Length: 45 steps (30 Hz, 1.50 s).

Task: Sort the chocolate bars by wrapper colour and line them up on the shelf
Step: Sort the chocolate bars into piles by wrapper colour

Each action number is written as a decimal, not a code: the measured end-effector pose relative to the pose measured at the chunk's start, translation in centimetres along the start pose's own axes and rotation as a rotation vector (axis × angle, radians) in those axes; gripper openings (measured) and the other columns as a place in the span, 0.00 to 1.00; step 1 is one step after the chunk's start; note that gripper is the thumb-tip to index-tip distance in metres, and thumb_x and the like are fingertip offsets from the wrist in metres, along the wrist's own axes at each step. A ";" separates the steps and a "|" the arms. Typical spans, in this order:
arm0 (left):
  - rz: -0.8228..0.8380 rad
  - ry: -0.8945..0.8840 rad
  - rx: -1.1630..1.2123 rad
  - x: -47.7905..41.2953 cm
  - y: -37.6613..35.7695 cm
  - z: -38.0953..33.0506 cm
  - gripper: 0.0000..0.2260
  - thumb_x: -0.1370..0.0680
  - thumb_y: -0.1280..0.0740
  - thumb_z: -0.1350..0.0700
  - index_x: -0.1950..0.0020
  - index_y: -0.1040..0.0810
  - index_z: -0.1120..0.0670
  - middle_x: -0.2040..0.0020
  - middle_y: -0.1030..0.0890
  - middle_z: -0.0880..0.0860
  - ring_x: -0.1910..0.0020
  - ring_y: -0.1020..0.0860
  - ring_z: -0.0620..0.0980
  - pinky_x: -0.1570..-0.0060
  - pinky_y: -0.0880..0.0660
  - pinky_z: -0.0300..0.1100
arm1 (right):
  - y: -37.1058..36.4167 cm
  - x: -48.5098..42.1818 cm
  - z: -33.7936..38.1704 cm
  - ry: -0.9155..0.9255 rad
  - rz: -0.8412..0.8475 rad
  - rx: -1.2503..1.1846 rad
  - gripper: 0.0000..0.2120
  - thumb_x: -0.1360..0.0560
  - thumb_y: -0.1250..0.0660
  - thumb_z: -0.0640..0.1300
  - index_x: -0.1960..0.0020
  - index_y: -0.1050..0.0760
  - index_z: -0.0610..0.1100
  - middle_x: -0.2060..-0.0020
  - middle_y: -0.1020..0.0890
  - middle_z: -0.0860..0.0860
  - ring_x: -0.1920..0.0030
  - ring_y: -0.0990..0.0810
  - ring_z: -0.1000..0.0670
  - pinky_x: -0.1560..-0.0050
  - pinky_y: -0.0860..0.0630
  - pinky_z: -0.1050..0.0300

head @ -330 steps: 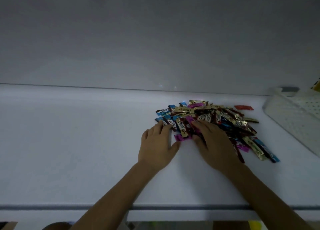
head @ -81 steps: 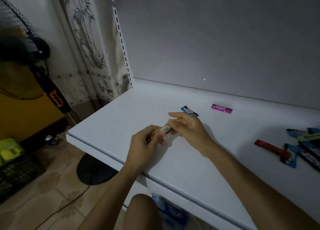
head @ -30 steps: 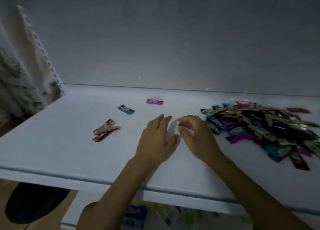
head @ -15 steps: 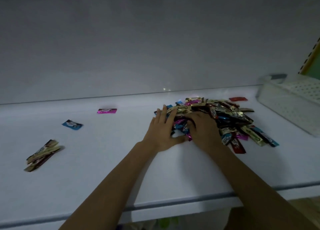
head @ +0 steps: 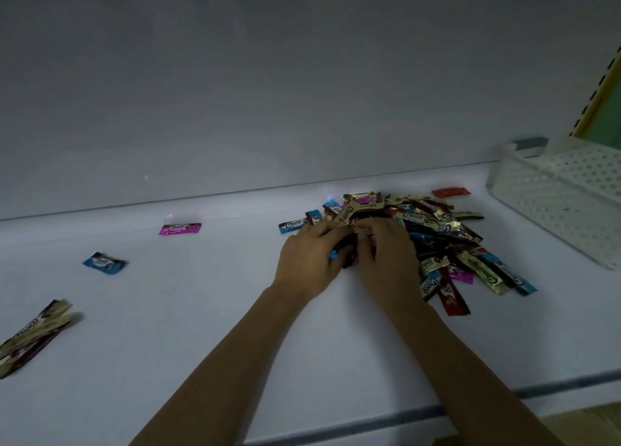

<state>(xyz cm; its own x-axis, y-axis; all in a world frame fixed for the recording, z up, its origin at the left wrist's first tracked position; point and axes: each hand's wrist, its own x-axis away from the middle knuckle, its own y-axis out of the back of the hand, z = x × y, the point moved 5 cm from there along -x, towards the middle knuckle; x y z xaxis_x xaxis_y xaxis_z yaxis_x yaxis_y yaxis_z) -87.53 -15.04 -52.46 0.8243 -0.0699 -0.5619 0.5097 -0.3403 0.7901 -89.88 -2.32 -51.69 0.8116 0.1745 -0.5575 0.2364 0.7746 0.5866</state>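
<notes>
Wrappers of gold, blue, pink, red and dark brown lie tangled in the pile of chocolate bars (head: pixel 433 230), which sits on the right half of the white shelf (head: pixel 201 328), close to its back wall. The left hand (head: pixel 309 261) and the right hand (head: pixel 386 261) meet at the pile's near-left edge, fingers curled down among the bars. The frame is dim and blurred there, so it cannot be told whether either grip has closed on a bar or is only raking through.

These bars look light, thin and slick. The foil will slide on its neighbours, and a careless pull may drag several along. The safest hold is likely a pinch across the long edges, or on a crimped end that sticks out of the heap.

Sorted starts lie well apart to the left: a pink bar (head: pixel 180 228), a blue bar (head: pixel 104 262), and gold-and-brown bars (head: pixel 33 331) near the front edge. A red bar (head: pixel 450 192) lies just behind the pile. A perforated white basket (head: pixel 554 207) stands at the far right.
</notes>
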 end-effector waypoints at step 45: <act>-0.613 1.074 1.094 14.0 15.0 11.7 0.09 0.21 0.35 0.49 0.50 0.22 0.54 0.68 0.20 0.51 0.73 0.25 0.45 0.70 0.28 0.40 | -10.5 5.0 19.3 -0.106 0.510 -0.737 0.06 0.25 0.33 0.37 0.58 0.20 0.47 0.61 0.17 0.53 0.59 0.20 0.55 0.57 0.24 0.62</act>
<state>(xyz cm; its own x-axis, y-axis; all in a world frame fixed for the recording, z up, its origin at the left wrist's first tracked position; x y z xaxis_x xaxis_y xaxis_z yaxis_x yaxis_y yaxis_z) -71.27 -32.11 -51.31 0.5986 0.7972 0.0779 0.7825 -0.5612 -0.2696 -78.05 -21.29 -49.28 0.7779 0.5747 -0.2543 -0.5382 0.8181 0.2023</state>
